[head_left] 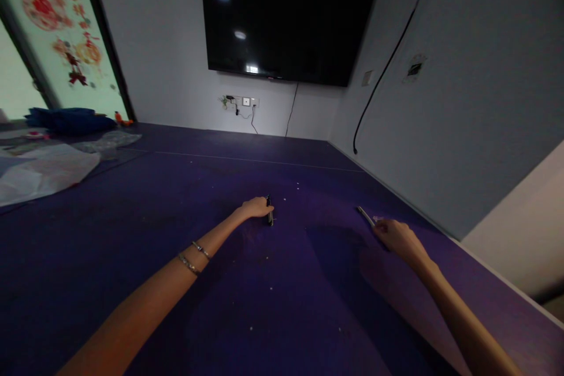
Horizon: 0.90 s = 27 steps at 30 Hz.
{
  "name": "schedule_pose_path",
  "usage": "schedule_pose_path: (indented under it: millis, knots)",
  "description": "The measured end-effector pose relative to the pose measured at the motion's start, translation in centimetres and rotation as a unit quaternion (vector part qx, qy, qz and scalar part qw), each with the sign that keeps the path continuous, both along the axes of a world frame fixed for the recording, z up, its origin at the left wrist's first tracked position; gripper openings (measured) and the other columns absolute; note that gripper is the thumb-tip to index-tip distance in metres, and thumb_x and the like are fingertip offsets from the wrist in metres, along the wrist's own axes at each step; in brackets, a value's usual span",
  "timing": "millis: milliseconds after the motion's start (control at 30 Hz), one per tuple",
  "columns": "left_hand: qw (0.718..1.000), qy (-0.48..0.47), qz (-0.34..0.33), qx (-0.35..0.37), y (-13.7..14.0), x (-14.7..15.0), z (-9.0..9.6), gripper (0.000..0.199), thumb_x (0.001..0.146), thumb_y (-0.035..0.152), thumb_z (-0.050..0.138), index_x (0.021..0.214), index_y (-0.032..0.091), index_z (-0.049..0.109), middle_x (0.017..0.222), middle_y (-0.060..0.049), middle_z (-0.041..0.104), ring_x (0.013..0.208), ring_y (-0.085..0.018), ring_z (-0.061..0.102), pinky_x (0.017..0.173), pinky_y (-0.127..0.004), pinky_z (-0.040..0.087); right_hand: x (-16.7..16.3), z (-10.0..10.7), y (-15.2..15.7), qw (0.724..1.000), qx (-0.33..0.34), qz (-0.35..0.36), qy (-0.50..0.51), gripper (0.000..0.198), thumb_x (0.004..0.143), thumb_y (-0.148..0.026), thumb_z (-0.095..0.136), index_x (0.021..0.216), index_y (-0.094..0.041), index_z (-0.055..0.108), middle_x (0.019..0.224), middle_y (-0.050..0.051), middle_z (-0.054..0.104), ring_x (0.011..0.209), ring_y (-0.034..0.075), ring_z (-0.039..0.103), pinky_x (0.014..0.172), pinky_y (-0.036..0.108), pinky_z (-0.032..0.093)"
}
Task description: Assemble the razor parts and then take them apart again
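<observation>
My left hand (257, 207) is closed around a small dark object with a pale, metallic-looking lower edge (270, 220), near the middle of the purple surface (282, 317). Its exact kind is too small to make out. Off to the right, my right hand (396, 237) pinches a thin, pale grey strip (365, 215), whose free end points away and to the left. The fingers cover the strip's near end. A wide gap separates the two hands. Two bracelets (189, 264) circle my left wrist.
Small white specks (298, 186) dot the purple surface. White sheets (48, 173), clear plastic (112, 141) and dark blue cloth (70, 121) lie at the far left. A television (291, 17) hangs above wall sockets (246, 102). Along the right wall dangles a black cable (374, 91).
</observation>
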<state>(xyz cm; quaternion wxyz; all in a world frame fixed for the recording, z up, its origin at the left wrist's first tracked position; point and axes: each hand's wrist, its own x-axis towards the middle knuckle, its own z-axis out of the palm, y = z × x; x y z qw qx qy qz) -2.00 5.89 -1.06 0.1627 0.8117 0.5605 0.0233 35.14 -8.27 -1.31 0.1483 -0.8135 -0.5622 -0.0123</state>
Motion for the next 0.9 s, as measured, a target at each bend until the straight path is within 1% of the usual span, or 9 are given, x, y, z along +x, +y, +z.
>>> schedule_pose_path:
  millis: [133, 267, 433, 533, 600, 733, 800, 900]
  knots:
    - [0.999, -0.013, 0.029, 0.025, -1.7, -0.3, -1.1, 0.046, 0.077, 0.056, 0.043, 0.075, 0.016, 0.065, 0.079, -0.011, 0.066, 0.078, -0.022, 0.062, 0.066, -0.027, 0.042, 1.9, -0.9, 0.2, 0.999, -0.048, 0.008, 0.007, 0.030, 0.073, -0.044, 0.053, 0.088, -0.022, 0.067, 0.079, 0.009, 0.069, 0.075, 0.024, 0.065, 0.062, 0.027, 0.042]
    - [0.997, -0.007, 0.062, 0.051, -2.4, 0.2, -1.8, 0.041, 0.075, 0.055, 0.047, 0.078, 0.018, 0.065, 0.089, -0.012, 0.066, 0.085, -0.024, 0.062, 0.070, -0.030, 0.044, 3.1, -2.1, 0.7, 0.997, -0.076, 0.018, -0.008, 0.035, 0.074, -0.049, 0.050, 0.089, -0.020, 0.063, 0.080, 0.010, 0.068, 0.075, 0.024, 0.065, 0.062, 0.028, 0.042]
    - [0.997, -0.013, 0.065, 0.051, -2.6, 0.6, -2.0, 0.034, 0.076, 0.048, 0.046, 0.075, 0.019, 0.064, 0.085, -0.010, 0.066, 0.084, -0.025, 0.062, 0.070, -0.033, 0.045, 4.2, -2.5, 0.9, 0.998, -0.063, -0.012, -0.012, 0.045, 0.076, -0.052, 0.045, 0.102, -0.018, 0.059, 0.084, 0.012, 0.067, 0.074, 0.025, 0.065, 0.059, 0.028, 0.043]
    - [0.996, -0.018, 0.066, 0.055, -2.7, 0.6, -2.0, 0.031, 0.075, 0.045, 0.048, 0.074, 0.019, 0.064, 0.084, -0.010, 0.066, 0.084, -0.024, 0.062, 0.069, -0.032, 0.044, 4.8, -2.5, 0.8, 0.998, -0.062, -0.031, -0.008, 0.049, 0.075, -0.055, 0.044, 0.104, -0.018, 0.058, 0.086, 0.014, 0.067, 0.075, 0.026, 0.064, 0.057, 0.030, 0.043]
    - [0.996, -0.020, 0.065, 0.056, -2.7, 0.6, -2.1, 0.030, 0.075, 0.045, 0.049, 0.073, 0.019, 0.064, 0.083, -0.009, 0.066, 0.083, -0.024, 0.062, 0.069, -0.032, 0.044, 5.2, -2.6, 0.9, 0.996, -0.079, -0.037, -0.001, 0.047, 0.075, -0.055, 0.044, 0.098, -0.018, 0.060, 0.083, 0.014, 0.067, 0.072, 0.027, 0.064, 0.057, 0.030, 0.043]
    - [0.996, -0.027, 0.067, 0.057, -2.8, 0.6, -2.0, 0.031, 0.076, 0.045, 0.048, 0.070, 0.019, 0.063, 0.081, -0.008, 0.066, 0.081, -0.022, 0.062, 0.068, -0.030, 0.043, 6.0, -3.1, 1.2, 0.992, -0.117, -0.023, 0.030, 0.036, 0.076, -0.051, 0.045, 0.078, -0.019, 0.062, 0.070, 0.010, 0.066, 0.063, 0.023, 0.064, 0.057, 0.028, 0.042]
    - [0.996, -0.031, 0.069, 0.054, -3.0, 0.5, -2.0, 0.031, 0.076, 0.045, 0.048, 0.070, 0.019, 0.064, 0.081, -0.008, 0.066, 0.080, -0.022, 0.062, 0.068, -0.028, 0.043, 6.3, -3.4, 1.4, 0.993, -0.108, -0.014, 0.037, 0.031, 0.075, -0.047, 0.048, 0.073, -0.019, 0.062, 0.067, 0.008, 0.065, 0.062, 0.021, 0.063, 0.057, 0.027, 0.042]
    - [0.996, -0.037, 0.071, 0.047, -3.1, 0.4, -1.9, 0.032, 0.076, 0.046, 0.048, 0.070, 0.019, 0.064, 0.080, -0.007, 0.067, 0.079, -0.021, 0.062, 0.068, -0.027, 0.042, 6.8, -3.8, 1.7, 0.994, -0.091, 0.013, 0.051, 0.029, 0.074, -0.044, 0.049, 0.065, -0.019, 0.060, 0.061, 0.006, 0.064, 0.061, 0.020, 0.062, 0.055, 0.025, 0.040]
